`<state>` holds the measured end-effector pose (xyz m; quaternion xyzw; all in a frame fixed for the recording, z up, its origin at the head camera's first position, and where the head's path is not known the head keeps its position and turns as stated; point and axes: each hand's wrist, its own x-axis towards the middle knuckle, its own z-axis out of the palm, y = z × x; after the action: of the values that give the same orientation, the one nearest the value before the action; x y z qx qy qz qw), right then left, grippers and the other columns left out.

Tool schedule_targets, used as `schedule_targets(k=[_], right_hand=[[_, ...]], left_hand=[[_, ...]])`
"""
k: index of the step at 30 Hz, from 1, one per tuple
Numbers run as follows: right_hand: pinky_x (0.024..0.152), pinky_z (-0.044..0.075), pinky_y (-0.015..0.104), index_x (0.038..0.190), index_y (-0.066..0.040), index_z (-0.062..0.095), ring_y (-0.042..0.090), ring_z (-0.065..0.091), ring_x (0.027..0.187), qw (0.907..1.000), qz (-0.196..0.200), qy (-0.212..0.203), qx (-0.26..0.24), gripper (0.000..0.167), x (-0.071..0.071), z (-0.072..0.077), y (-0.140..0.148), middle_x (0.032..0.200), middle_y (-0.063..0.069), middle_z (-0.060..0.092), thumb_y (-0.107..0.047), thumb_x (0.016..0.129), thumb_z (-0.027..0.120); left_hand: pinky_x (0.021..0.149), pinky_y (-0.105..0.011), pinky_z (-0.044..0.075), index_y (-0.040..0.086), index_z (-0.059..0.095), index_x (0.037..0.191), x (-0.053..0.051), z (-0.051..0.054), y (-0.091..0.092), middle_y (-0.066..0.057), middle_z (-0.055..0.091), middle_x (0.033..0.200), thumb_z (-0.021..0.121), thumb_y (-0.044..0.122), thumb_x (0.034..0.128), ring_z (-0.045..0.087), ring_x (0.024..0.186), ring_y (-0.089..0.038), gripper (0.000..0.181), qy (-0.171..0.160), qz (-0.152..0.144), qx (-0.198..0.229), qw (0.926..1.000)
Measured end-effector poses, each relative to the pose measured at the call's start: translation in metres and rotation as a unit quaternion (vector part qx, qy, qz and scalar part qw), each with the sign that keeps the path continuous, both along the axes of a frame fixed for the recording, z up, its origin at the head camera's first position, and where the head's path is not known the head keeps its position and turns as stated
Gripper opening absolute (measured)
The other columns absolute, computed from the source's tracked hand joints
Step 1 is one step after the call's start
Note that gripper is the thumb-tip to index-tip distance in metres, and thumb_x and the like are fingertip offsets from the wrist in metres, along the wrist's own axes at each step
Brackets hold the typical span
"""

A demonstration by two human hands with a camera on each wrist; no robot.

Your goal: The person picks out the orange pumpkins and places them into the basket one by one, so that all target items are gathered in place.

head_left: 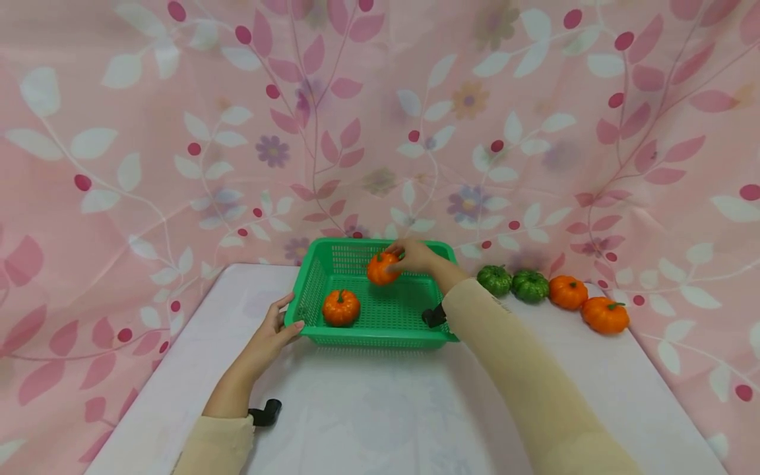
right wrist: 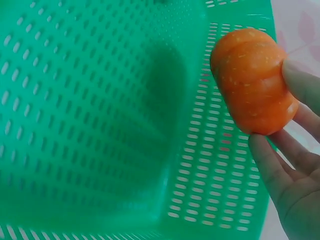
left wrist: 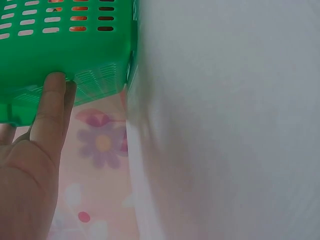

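Note:
An orange mini pumpkin (head_left: 382, 269) is held in the fingers of my right hand (head_left: 412, 257), raised over the far part of a green plastic basket (head_left: 380, 339). The right wrist view shows thumb and fingers pinching the pumpkin (right wrist: 255, 80) from its sides, above the slotted floor. A second orange pumpkin (head_left: 341, 308) sits on the basket floor at the left, stem up. My left hand (head_left: 274, 335) grips the basket's left rim near the front corner, thumb over the rim. In the left wrist view, fingers touch the basket's outer wall (left wrist: 65, 50).
To the basket's right stand two green pumpkins, one (head_left: 494, 280) beside the other (head_left: 530, 286), then two orange ones, one (head_left: 568, 292) behind the other (head_left: 605, 315). A white cloth (head_left: 380, 409) covers the table. Behind hangs a pink floral curtain (head_left: 380, 119).

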<state>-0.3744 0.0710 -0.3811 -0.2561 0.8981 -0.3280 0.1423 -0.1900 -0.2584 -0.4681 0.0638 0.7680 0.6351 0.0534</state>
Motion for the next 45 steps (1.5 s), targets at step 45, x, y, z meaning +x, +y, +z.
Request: schedule_targets(k=[45], right_hand=[[0.096,0.054,0.045,0.132,-0.001,0.060,0.033,0.061,0.111,0.9736,-0.101,-0.171,-0.113,0.044,0.005,-0.045,-0.018,0.130,0.022,0.055,-0.002,0.090,0.074]], left_hand=[[0.106,-0.036,0.046,0.018,0.007,0.161,0.002,0.000,0.000,-0.029,0.030,0.153,0.058,0.028,0.1035,0.043,0.135,-0.043,0.077,0.000,0.001,0.006,1.0000]])
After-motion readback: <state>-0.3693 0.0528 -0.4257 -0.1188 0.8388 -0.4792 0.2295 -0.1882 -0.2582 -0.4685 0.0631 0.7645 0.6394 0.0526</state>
